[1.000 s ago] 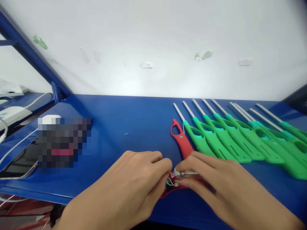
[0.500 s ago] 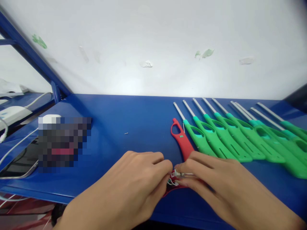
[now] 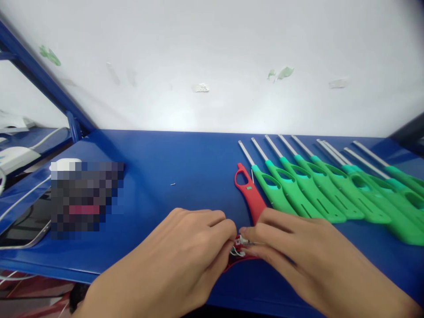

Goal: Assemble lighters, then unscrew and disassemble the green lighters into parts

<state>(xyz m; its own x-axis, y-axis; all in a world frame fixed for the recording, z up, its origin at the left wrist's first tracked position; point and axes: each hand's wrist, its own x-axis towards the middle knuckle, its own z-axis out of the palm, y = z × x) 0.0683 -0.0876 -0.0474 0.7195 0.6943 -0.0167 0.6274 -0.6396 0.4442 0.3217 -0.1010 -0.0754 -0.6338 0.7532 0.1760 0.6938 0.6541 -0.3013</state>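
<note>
An opened red lighter casing (image 3: 239, 262) lies between my two hands at the front of the blue table, with small inner parts and thin white wires showing. My left hand (image 3: 195, 249) is closed on its left end; the fingertips are partly hidden. My right hand (image 3: 301, 254) pinches a small white piece with a thin metal rod (image 3: 244, 240) inside the casing, thumb and forefinger close together. Just beyond my right fingers lies another red casing half (image 3: 253, 201) with a looped end, its lower end hidden by that hand.
Several green long-neck lighters (image 3: 326, 207) lie in a slanting row on the right of the blue table (image 3: 198, 163). A tiny screw (image 3: 172, 184) sits left of centre. At the left are a phone (image 3: 29, 225), a white cable and a pixelated object (image 3: 86, 194). A white wall (image 3: 212, 53) stands behind.
The view has shifted very slightly. Both hands keep nearly the same grip on the red casing and its inner part; nothing was let go.
</note>
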